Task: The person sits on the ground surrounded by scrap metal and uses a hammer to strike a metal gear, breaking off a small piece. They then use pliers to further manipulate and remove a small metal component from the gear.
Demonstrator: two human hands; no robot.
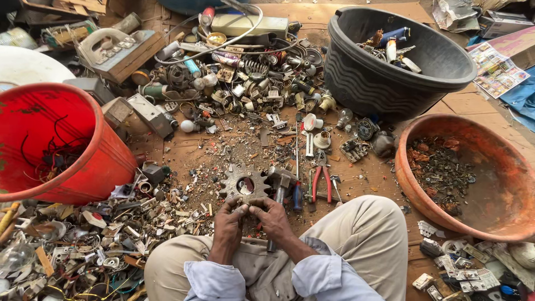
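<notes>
Both the left hand (pixel 229 218) and the right hand (pixel 271 214) are pinching a small dark metal scrap piece (pixel 248 204), just near of the rusty toothed steel sprocket (pixel 244 185).

Outdoor-looking spot w/ even daylight, no walls or windows in view. Floor (pixel 356 184) is flattened brown cardboard, dusty, strewn w/ metal scrap and small elec. parts. Red bucket (pixel 106 150) at left, black plastic tub (pixel 379 83) at top right, orange-brown basin (pixel 501 167) at right. Printed papers (pixel 496 69) and blue sheet (pixel 521 95) at far right edge.
</notes>
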